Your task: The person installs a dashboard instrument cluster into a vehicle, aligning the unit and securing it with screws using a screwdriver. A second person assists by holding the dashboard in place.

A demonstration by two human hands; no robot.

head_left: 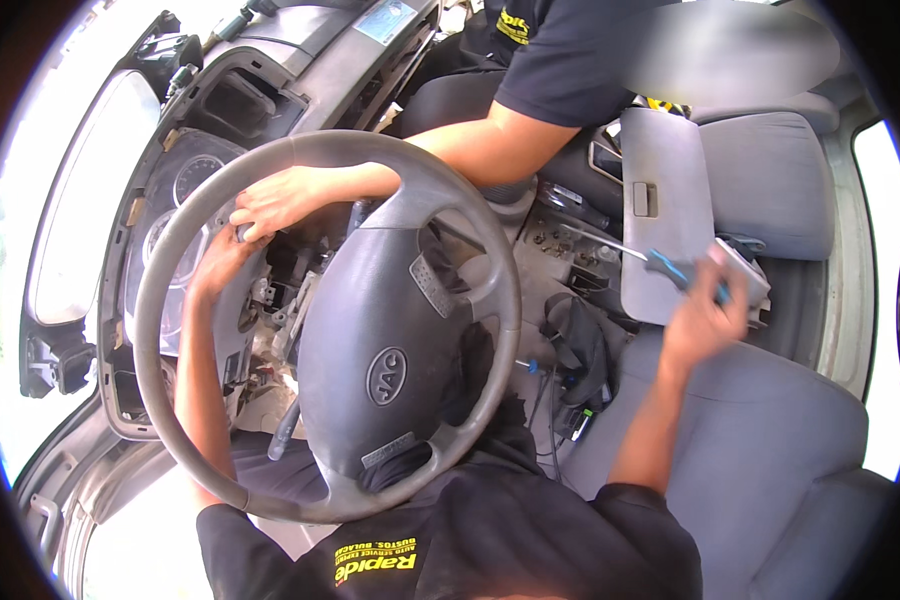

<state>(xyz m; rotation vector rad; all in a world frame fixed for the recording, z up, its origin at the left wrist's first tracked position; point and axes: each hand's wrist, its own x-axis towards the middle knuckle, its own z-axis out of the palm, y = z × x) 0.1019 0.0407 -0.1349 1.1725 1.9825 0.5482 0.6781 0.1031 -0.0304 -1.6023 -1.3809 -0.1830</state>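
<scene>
My right hand point(708, 318), smeared by motion, is closed round the black and blue handle of a screwdriver point(670, 268) over the grey seats. The screwdriver's long shaft points left across the centre console. Behind the steering wheel point(510, 300), my left hand point(222, 268) is raised beside the instrument cluster point(165, 240). Its fingers are bent and pressed together, meeting the fingertips of a co-worker's hand point(280, 200). Something small and dark shows between the two hands, too little of it visible to name.
The co-worker's arm point(460, 152) reaches in over the wheel's far rim. A grey glovebox lid point(667, 190) leans on the seats. The dashboard is stripped around the steering column, with a stalk point(285, 430) sticking out. A black bag-like item point(580, 350) and cables lie between the seats.
</scene>
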